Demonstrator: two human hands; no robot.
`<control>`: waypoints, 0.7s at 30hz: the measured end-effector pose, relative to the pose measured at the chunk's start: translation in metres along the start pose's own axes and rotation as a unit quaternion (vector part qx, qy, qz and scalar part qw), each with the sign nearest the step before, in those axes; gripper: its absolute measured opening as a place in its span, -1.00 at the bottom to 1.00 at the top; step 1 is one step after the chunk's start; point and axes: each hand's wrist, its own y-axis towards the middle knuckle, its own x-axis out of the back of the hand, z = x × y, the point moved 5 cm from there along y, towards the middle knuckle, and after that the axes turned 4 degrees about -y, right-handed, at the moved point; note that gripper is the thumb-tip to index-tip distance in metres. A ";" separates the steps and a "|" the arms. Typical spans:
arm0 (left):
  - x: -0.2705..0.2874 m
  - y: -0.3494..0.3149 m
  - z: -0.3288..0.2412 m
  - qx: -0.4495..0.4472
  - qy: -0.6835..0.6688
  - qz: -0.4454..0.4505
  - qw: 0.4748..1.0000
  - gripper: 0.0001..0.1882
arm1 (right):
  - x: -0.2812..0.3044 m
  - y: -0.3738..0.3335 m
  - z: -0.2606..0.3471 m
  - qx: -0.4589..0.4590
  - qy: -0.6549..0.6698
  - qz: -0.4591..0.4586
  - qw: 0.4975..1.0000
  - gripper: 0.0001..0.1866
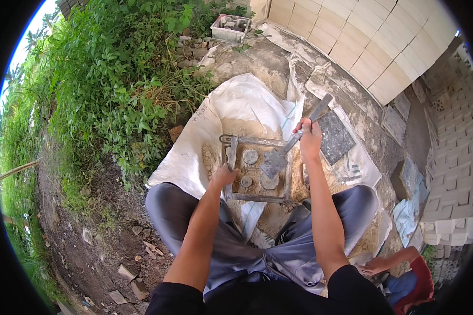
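Observation:
A rectangular metal mould frame (257,198) lies on a sand-strewn white sack between my knees. Inside it are sandy material and several round grey discs (250,156). My left hand (224,176) is closed around the frame's left side, just below a bent metal loop (226,138). In my right hand (309,137) is a grey metal tool with a long flat bar and a broad, square-ended head (273,164). The head is over the right part of the frame, partly covering the lower right disc; whether it touches the sand cannot be told.
A dark square slab (335,137) lies on the white sack (236,97) at right. Farther off stands a white crate (230,27) with pieces in it. Stacked pale blocks (352,44) line the far right, green plants (115,89) the left. Another person (419,278) sits at lower right.

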 end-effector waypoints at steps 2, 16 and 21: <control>-0.007 0.000 -0.012 0.060 -0.036 -0.025 0.997 -0.19 | 0.036 0.028 -0.048 -0.063 -0.049 -0.073 0.994 -0.76; -0.004 0.052 -0.012 0.170 -0.213 -0.065 0.960 -0.22 | 0.054 -0.003 -0.149 -0.195 -0.379 0.078 0.901 -0.58; -0.015 0.058 -0.005 0.155 -0.241 -0.066 0.956 -0.26 | 0.050 -0.017 -0.138 -0.243 -0.340 0.131 0.899 -0.55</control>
